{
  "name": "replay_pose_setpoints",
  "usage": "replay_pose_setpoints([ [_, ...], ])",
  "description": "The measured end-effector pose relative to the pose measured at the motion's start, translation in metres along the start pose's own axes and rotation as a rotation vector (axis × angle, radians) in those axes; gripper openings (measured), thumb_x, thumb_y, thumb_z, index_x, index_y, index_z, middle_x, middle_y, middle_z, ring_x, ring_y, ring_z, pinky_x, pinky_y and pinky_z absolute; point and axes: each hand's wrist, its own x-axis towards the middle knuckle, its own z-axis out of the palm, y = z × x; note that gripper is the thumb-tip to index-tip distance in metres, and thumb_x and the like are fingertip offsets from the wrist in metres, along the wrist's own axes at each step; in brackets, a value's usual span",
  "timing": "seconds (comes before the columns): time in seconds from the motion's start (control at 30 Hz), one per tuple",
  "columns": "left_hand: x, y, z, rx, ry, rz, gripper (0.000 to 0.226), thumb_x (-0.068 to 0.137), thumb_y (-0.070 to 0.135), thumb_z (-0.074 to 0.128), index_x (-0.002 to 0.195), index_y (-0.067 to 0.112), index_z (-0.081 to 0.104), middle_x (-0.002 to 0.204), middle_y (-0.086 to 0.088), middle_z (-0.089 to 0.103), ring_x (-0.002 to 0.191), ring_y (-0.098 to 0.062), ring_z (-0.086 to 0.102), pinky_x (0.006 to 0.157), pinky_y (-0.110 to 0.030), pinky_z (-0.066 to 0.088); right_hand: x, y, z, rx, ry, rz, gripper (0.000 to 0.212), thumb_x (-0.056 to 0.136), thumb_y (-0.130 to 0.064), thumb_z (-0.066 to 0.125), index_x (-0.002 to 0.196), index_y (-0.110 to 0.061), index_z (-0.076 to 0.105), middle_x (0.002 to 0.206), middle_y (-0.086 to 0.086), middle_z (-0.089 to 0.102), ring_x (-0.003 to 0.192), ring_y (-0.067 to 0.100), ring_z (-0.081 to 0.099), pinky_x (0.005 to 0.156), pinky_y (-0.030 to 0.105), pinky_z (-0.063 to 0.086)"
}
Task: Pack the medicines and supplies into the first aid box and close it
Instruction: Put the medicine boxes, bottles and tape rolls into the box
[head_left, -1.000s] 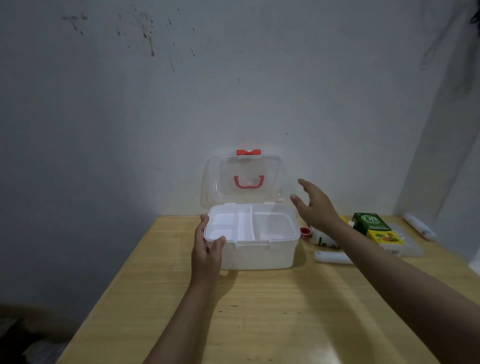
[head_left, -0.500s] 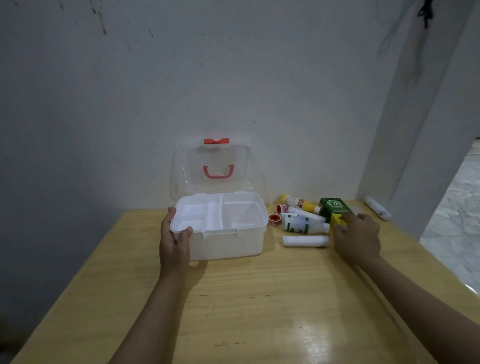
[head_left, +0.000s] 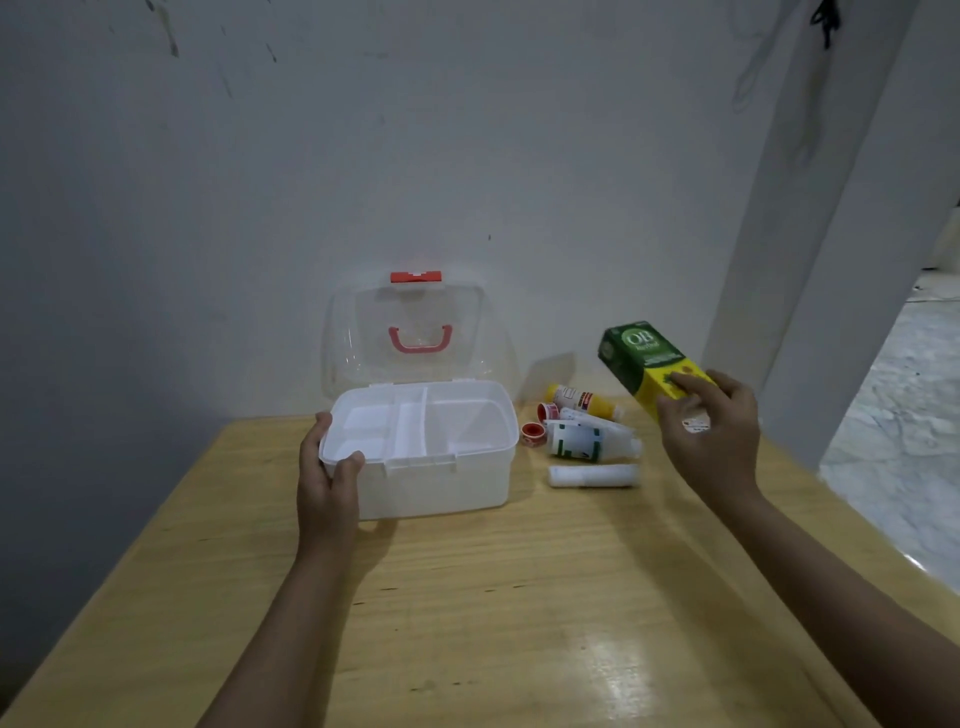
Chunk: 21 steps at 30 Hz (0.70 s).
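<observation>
The white first aid box (head_left: 441, 483) stands open on the wooden table, its clear lid (head_left: 415, 332) with a red handle leaning back against the wall. An empty divided tray sits in its top. My left hand (head_left: 327, 483) grips the box's front left corner. My right hand (head_left: 711, 431) holds a green and yellow carton (head_left: 641, 364) in the air, to the right of the box. On the table between them lie a yellow bottle (head_left: 584, 401), a white bottle (head_left: 587, 441), a white roll (head_left: 592, 475) and two red tape rolls (head_left: 533, 434).
The table (head_left: 467, 597) butts against a grey wall at the back. A white pillar (head_left: 831, 260) rises at the right, with a floor opening beyond the table's right edge.
My right hand has closed on the green and yellow carton and lifted it off the table. My left hand keeps its hold on the box.
</observation>
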Motion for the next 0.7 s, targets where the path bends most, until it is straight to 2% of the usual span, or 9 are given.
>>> replay_pose_setpoints([
  [0.1,0.000,0.000,0.000,-0.006,-0.008,0.001,0.053,0.089,0.013,0.050,0.138,0.025,0.037,0.146,0.002,0.040,0.129,-0.021,0.040,0.101,-0.036,0.040,0.009,-0.032,-0.004,0.209,-0.125,-0.047,0.026,0.082,-0.022,0.070,0.107,-0.017,0.069,0.117,0.015,0.056,0.112,0.022,0.056,0.086,0.029,0.051],
  [0.2,0.000,-0.001,-0.001,-0.025,-0.015,-0.002,0.058,0.081,0.023,0.050,0.137,0.027,0.038,0.146,0.002,0.040,0.131,-0.021,0.040,0.106,-0.043,0.038,0.017,-0.063,0.001,0.336,-0.320,-0.088,0.023,0.085,-0.018,0.065,0.108,-0.021,0.067,0.119,0.012,0.055,0.113,0.015,0.055,0.086,0.013,0.049],
  [0.23,0.000,-0.001,-0.001,-0.033,-0.018,-0.004,0.057,0.081,0.023,0.050,0.137,0.027,0.038,0.146,0.001,0.040,0.131,-0.022,0.039,0.106,-0.044,0.037,0.019,-0.071,0.005,0.353,-0.378,-0.110,0.022,0.085,-0.018,0.065,0.107,-0.022,0.067,0.118,0.011,0.055,0.113,0.016,0.056,0.087,0.013,0.050],
  [0.37,0.000,0.000,-0.001,-0.051,-0.025,-0.021,0.056,0.084,0.019,0.052,0.137,0.027,0.037,0.146,0.002,0.040,0.130,-0.022,0.040,0.105,-0.044,0.039,0.024,-0.090,0.029,0.217,-0.579,-0.188,0.022,0.084,-0.024,0.067,0.105,-0.025,0.071,0.118,0.010,0.056,0.109,0.021,0.057,0.089,0.037,0.053],
  [0.43,-0.001,0.001,-0.001,-0.068,-0.025,-0.023,0.059,0.080,0.023,0.052,0.137,0.027,0.038,0.145,0.004,0.041,0.130,-0.019,0.040,0.105,-0.040,0.039,0.025,-0.100,0.042,0.140,-0.659,-0.212,0.021,0.083,-0.025,0.067,0.104,-0.024,0.072,0.117,0.009,0.057,0.108,0.019,0.055,0.089,0.036,0.051],
  [0.6,-0.001,0.003,-0.001,-0.088,-0.009,-0.005,0.051,0.088,0.005,0.050,0.135,0.023,0.041,0.142,0.007,0.042,0.131,-0.015,0.039,0.101,-0.028,0.035,0.022,-0.117,0.072,0.050,-0.803,-0.201,0.024,0.078,-0.025,0.066,0.101,-0.023,0.074,0.115,0.008,0.057,0.102,0.013,0.051,0.084,0.026,0.042],
  [0.7,0.000,0.002,-0.001,-0.078,-0.017,-0.006,0.052,0.086,0.009,0.050,0.136,0.022,0.041,0.143,0.007,0.042,0.130,-0.013,0.040,0.095,-0.020,0.037,0.016,-0.124,0.087,0.020,-0.890,-0.199,0.032,0.069,-0.030,0.059,0.095,-0.022,0.075,0.112,0.006,0.058,0.099,0.013,0.053,0.082,0.026,0.043],
])
